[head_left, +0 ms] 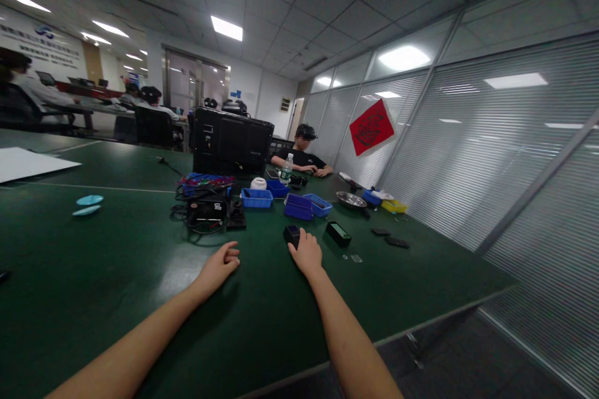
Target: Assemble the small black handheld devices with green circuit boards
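Observation:
My right hand is closed round the right side of a small black box that rests on the green table. My fingers cover part of the box, so its exact kind is unclear. Just right of it lies a black open-topped case with a green inside. A tiny ring and a small clear square piece are in front of that case. My left hand hovers over or rests on the table, fingers loosely bent and apart, holding nothing. Nearest to it stands a black camera-like device.
A black power unit with cables, blue bins, a baseball, a water bottle and a monitor stand farther back. A metal pan is at right. Another person sits across the green table.

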Demonstrator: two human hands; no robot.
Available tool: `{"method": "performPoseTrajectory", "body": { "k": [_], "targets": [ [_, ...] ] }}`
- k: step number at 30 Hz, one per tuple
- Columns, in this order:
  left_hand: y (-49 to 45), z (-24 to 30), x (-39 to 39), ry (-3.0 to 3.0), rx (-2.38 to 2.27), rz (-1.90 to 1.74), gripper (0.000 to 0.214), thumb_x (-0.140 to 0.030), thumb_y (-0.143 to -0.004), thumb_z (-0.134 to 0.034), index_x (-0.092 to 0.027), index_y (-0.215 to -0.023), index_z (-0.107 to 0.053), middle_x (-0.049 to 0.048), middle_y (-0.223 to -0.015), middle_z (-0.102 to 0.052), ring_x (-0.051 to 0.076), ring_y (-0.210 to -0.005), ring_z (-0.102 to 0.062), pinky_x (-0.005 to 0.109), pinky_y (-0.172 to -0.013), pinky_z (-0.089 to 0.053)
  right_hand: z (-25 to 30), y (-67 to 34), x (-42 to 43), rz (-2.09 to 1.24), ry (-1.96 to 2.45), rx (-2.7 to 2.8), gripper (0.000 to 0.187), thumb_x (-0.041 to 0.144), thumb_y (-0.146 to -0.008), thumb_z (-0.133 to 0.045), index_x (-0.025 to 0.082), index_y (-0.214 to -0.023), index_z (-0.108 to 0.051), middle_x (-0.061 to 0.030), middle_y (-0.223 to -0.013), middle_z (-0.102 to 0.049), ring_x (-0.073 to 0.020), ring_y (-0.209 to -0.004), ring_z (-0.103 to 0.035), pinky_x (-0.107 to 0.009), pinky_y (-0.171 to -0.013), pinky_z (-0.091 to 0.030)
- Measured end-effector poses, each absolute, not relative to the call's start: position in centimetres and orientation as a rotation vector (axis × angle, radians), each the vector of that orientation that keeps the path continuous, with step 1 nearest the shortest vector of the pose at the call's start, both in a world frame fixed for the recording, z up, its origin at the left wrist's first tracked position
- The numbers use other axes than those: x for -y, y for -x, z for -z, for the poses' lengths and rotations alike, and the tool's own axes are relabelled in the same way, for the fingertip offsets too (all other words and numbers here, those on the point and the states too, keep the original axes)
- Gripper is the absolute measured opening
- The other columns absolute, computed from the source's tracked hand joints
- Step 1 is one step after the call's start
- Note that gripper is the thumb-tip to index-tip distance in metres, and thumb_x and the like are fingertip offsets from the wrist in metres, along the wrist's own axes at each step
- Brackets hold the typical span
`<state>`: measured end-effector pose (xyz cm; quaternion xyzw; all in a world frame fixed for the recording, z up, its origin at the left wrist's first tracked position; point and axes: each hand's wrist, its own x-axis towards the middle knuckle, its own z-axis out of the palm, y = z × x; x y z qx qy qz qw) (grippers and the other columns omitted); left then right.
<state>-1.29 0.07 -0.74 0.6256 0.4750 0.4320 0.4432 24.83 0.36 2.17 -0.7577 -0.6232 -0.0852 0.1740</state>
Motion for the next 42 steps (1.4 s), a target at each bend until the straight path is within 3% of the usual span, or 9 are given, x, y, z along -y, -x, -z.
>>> {"method": "performPoseTrajectory", "body": {
  "k": [12, 16, 20, 24, 28, 31, 35, 39, 42],
  "targets": [
    [1.3, 0.5, 0.2, -1.561, -1.187, -1.057, 0.058, -0.034, -0.061, -0.055, -0.013, -0.113, -0.047, 0.0115, -0.102, -0.061, 0.018, -0.085, -0.061, 0.031, -0.076, -0.047, -4.0, -27.2, 0.2, 0.178, 1.843, 1.265, 0.055, 0.044, -0.082, -0.034, 0.012, -0.126, -0.034, -0.0149, -0.117, -0.048, -0.0249, -0.108, -0.043, -0.032, -0.086, -0.036],
    [1.2, 0.6, 0.1, -1.569, -1.187, -1.054, 0.058, -0.034, -0.061, -0.054, -0.011, -0.114, -0.046, 0.0128, -0.103, -0.060, 0.018, -0.084, -0.060, 0.031, -0.075, -0.047, -3.5, -25.8, -0.3, -0.336, 1.512, 1.210, 0.049, 0.051, -0.081, -0.031, 0.014, -0.109, -0.047, -0.0099, -0.095, -0.058, -0.0185, -0.074, -0.057, -0.028, -0.060, -0.047],
    [1.2, 0.7, 0.0, -1.563, -1.193, -1.057, 0.057, -0.034, -0.061, -0.054, -0.012, -0.114, -0.047, 0.0115, -0.103, -0.060, 0.017, -0.081, -0.060, 0.029, -0.075, -0.047, -2.2, -23.3, -0.9, -0.959, 1.307, 1.115, 0.032, 0.047, -0.077, -0.042, 0.016, -0.079, -0.051, 0.0008, -0.057, -0.050, -0.0108, -0.041, -0.047, -0.021, -0.032, -0.038],
    [1.2, 0.5, 0.1, -1.552, -1.186, -1.060, 0.057, -0.033, -0.061, -0.054, -0.012, -0.113, -0.047, 0.0116, -0.101, -0.060, 0.017, -0.080, -0.060, 0.029, -0.074, -0.047, -1.9, -22.3, -0.7, -1.390, 1.364, 1.046, 0.019, 0.034, -0.080, -0.040, 0.017, -0.083, -0.046, 0.0015, -0.054, -0.051, -0.0127, -0.039, -0.053, -0.018, -0.028, -0.037],
    [1.3, 0.4, 0.3, -1.565, -1.188, -1.045, 0.057, -0.034, -0.062, -0.053, -0.012, -0.114, -0.046, 0.0116, -0.103, -0.059, 0.017, -0.083, -0.060, 0.030, -0.074, -0.047, -2.2, -23.0, -0.4, -1.541, 1.398, 0.966, 0.023, 0.036, -0.087, -0.027, 0.017, -0.095, -0.037, -0.0024, -0.066, -0.057, -0.0161, -0.046, -0.061, -0.021, -0.032, -0.042],
    [1.2, 0.6, 0.2, -1.565, -1.186, -1.046, 0.058, -0.034, -0.062, -0.053, -0.011, -0.115, -0.045, 0.0114, -0.102, -0.059, 0.016, -0.080, -0.060, 0.029, -0.072, -0.047, -2.4, -23.7, -0.2, -1.429, 1.525, 1.099, 0.035, 0.046, -0.089, -0.017, 0.018, -0.099, -0.036, -0.0035, -0.066, -0.058, -0.0169, -0.048, -0.062, -0.024, -0.036, -0.045],
    [1.2, 1.2, -0.3, -1.561, -1.195, -1.065, 0.056, -0.033, -0.061, -0.055, -0.012, -0.113, -0.047, 0.0101, -0.100, -0.060, 0.016, -0.080, -0.060, 0.029, -0.073, -0.047, -2.9, -24.5, 0.1, -0.813, 1.902, 1.514, 0.050, 0.054, -0.086, -0.016, 0.017, -0.090, -0.049, -0.0046, -0.058, -0.058, -0.0147, -0.047, -0.059, -0.023, -0.045, -0.044],
    [1.3, 1.4, -0.5, -1.563, -1.182, -1.063, 0.055, -0.031, -0.062, -0.054, -0.013, -0.114, -0.047, 0.0101, -0.102, -0.060, 0.016, -0.081, -0.060, 0.029, -0.075, -0.047, -4.0, -24.6, 0.5, -0.165, 2.165, 1.638, 0.056, 0.053, -0.087, -0.017, 0.016, -0.083, -0.059, -0.0119, -0.075, -0.063, -0.0191, -0.070, -0.061, -0.028, -0.062, -0.043],
    [1.3, 1.3, -0.4, -1.571, -1.187, -1.063, 0.056, -0.031, -0.062, -0.054, -0.012, -0.114, -0.047, 0.0108, -0.102, -0.060, 0.016, -0.081, -0.060, 0.030, -0.076, -0.047, -4.6, -23.9, 1.1, 0.003, 2.018, 1.733, 0.050, 0.053, -0.086, -0.024, 0.019, -0.090, -0.061, -0.0091, -0.086, -0.062, -0.0195, -0.080, -0.058, -0.030, -0.070, -0.041]
  ]
}}
